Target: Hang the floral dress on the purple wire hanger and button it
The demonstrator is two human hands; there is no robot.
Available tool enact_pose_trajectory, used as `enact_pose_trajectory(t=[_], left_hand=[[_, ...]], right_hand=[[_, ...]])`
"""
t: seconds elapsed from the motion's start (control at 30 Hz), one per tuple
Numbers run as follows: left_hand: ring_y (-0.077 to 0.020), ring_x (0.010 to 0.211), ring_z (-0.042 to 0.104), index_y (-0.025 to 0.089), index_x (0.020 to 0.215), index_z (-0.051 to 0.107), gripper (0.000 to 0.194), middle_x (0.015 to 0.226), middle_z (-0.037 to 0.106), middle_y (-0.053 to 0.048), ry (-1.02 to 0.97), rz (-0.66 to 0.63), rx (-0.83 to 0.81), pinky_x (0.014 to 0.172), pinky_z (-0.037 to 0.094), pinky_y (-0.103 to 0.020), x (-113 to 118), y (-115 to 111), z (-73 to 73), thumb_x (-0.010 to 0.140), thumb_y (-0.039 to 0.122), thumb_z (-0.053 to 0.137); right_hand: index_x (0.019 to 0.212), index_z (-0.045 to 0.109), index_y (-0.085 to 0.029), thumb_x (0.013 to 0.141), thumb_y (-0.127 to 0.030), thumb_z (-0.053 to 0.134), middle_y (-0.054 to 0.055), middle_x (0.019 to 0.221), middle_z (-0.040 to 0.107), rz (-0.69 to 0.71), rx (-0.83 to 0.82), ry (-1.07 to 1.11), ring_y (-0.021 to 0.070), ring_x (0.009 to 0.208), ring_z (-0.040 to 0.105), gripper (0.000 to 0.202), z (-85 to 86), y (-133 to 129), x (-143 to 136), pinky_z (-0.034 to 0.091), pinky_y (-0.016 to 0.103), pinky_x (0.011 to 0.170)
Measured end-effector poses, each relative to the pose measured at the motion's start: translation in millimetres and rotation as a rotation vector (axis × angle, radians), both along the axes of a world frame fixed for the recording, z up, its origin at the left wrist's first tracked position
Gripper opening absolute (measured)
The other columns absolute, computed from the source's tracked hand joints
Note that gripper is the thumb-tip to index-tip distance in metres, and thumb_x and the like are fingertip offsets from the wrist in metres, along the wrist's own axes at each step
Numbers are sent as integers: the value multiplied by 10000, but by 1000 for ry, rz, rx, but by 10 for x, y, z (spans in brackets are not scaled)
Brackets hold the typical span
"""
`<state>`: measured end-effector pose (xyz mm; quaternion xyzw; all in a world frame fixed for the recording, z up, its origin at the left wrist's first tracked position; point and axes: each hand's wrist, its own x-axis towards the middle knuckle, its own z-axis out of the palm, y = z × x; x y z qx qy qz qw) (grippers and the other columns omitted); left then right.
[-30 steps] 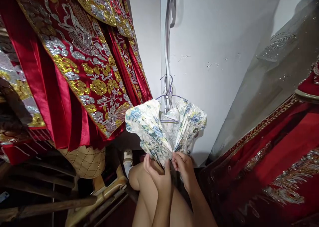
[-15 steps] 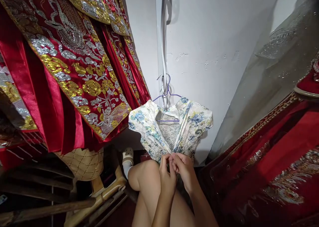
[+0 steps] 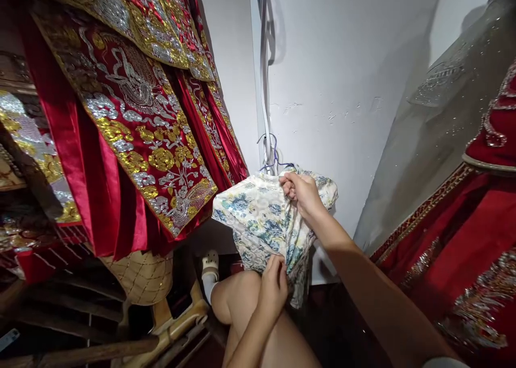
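Observation:
A white dress [image 3: 258, 212] with blue and yellow flowers and short sleeves hangs in front of me on a thin purple hanger [image 3: 275, 153]. Down its middle runs a straight closed zipper line [image 3: 286, 225]. At the neckline, my right hand [image 3: 300, 190] is closed in a pinch at the zipper's top end; the pull itself is hidden by the fingers. Lower down, my left hand [image 3: 276, 279] pinches the fabric beside the bottom of that line, just above my knee. Between the two hands the cloth is stretched taut.
Red gowns with gold and silver embroidery [image 3: 161, 158] hang on the left, above a bamboo chair [image 3: 181, 317]. Another red beaded gown [image 3: 475, 223] and sheer glittery fabric [image 3: 427, 104] stand on the right. A white strap [image 3: 265, 77] holds the hanger against the white wall [image 3: 334, 61].
My right hand has moved up from beside the left hand to the neckline. The V-shaped opening has closed along the zipper. My left hand has stayed low, still pinching.

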<state>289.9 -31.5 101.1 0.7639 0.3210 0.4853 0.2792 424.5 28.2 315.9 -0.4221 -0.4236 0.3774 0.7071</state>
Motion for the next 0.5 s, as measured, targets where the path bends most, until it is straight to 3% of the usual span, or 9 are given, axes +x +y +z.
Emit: enact_pose_trajectory(t=[0.1,0.2,0.27,0.33,0.4,0.5], left_hand=[[-222,857,603,202,956,640,165,890,658,-72,70,-44,32,802,467,-329,-104,127,289,961,182,476],[-239,1020,628,220,1186,642,248,1105,694,-98,-39,61,146,925,449,-354,-175,353,900,980,243,505],[-219,935,635,228,1300,594,327,1064,695,-83,-96,114,222,871,455,-332,-183,529,1358,990,258,493],[-200,873,627,222,1260,605,291,1003,692,-61,-26,51,298,820,450,-309,-152,673,1721,990,256,499],[-186,827,606,198,1059,640,170,914,669,-44,43,25,367,782,432,-296,-93,746,1940,997,254,491],[-174,809,571,187,899,596,169,838,621,-26,23,92,444,767,406,-294,-31,742,2090,1008,245,480]], right_hand=[[704,647,-156,809,-360,578,-30,468,545,-2,65,-150,78,396,393,239,-203,-51,-35,267,210,411],[716,632,-170,853,-368,537,-27,484,552,-42,97,-298,98,423,417,258,-340,-138,-63,292,230,445],[711,622,-176,871,-363,520,-26,492,550,-56,121,-355,105,443,432,266,-328,-192,-76,300,239,466],[709,615,-181,883,-363,520,-29,493,539,-46,152,-396,111,460,443,270,-277,-223,-86,306,243,485],[720,612,-185,893,-372,527,-33,499,521,-50,170,-431,115,472,441,269,-264,-217,-92,309,248,499],[716,616,-186,872,-382,554,-28,540,520,-95,104,-448,116,496,414,258,-429,-161,-92,280,255,503]])
